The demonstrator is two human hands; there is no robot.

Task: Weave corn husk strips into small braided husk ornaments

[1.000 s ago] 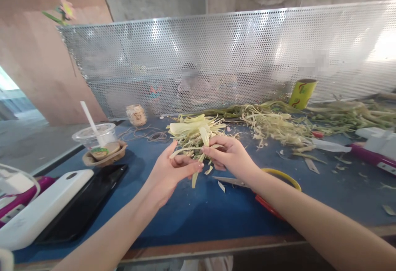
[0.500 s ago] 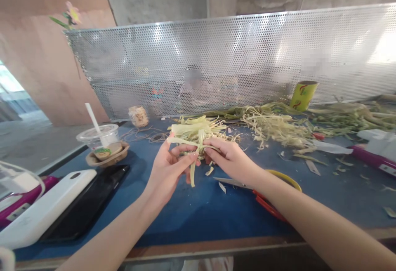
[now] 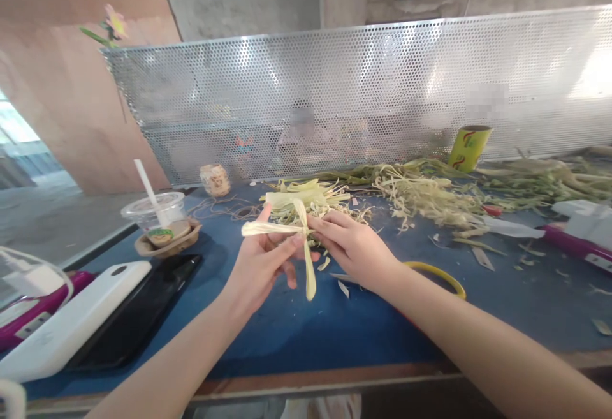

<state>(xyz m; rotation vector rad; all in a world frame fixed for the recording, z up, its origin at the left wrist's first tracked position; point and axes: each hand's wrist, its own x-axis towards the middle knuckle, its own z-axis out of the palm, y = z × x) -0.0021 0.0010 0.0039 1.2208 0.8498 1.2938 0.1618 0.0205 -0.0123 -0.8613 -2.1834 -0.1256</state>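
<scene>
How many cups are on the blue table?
2. A clear plastic cup with a white straw stands on the left, and a yellow paper cup stands at the back right by the metal screen. Others may be hidden.

Blue table [image 3: 296, 333]. On it we count: a white case [image 3: 71, 323] atop a black tray [image 3: 138, 317] at left; a cup [image 3: 155, 212] in a brown holder; a small jar [image 3: 215, 180]; twine [image 3: 229, 208]; husk piles [image 3: 430, 192]; a yellow tube [image 3: 468, 146]; scissors [image 3: 430, 272]; scattered scraps [image 3: 480, 256].
</scene>
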